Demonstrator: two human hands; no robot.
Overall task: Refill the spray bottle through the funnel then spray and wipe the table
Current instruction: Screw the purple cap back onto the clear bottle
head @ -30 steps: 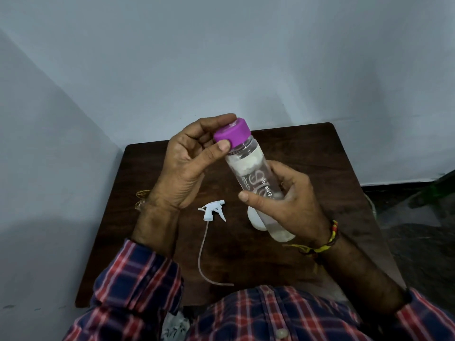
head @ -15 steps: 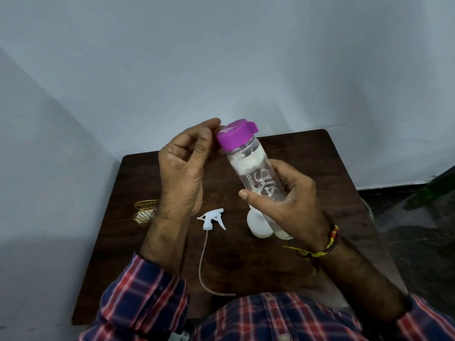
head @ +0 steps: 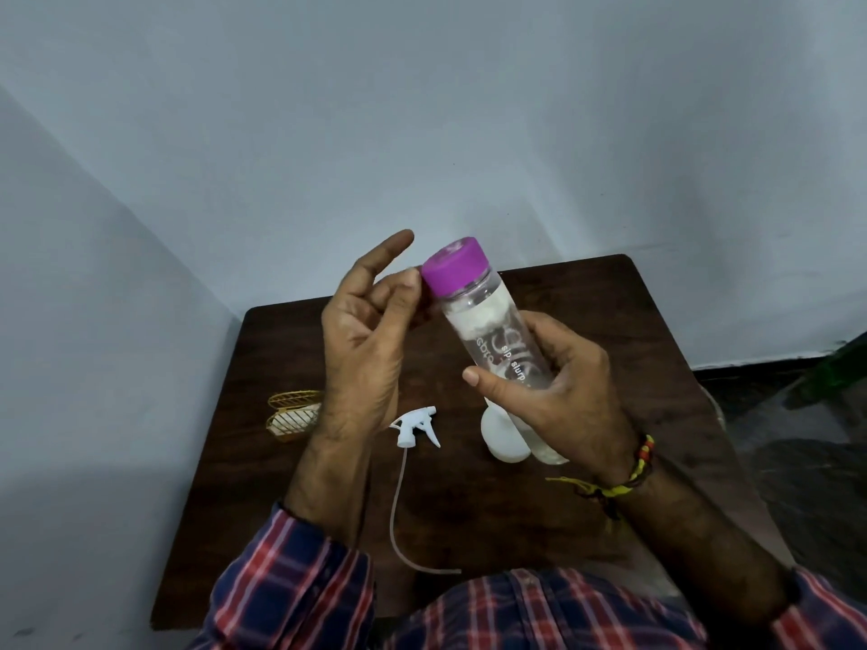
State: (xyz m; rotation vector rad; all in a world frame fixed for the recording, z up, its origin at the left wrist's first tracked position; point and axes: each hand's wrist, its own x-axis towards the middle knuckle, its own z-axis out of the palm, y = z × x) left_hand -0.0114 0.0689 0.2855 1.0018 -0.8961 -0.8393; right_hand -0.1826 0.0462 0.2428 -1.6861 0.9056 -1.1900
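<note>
Water bottle (head: 492, 340): clear, tilted, raised over the tabletop (head: 633, 330), purple cap (head: 452, 266) on
Right hand (head: 558, 396): grip clenched round the bottle's lower body
Left hand (head: 363, 340): grip released, fingers loosely spread beside the cap; half a second ago they curled closer to it, a second ago they pinched it
Spray head (head: 415, 426): white, with tube, lying on the tabletop between the forearms, unmoved
Spray bottle (head: 504, 436): white, on the tabletop, partly hidden behind the right hand
Gold holder (head: 293, 417): left part of tabletop
</note>
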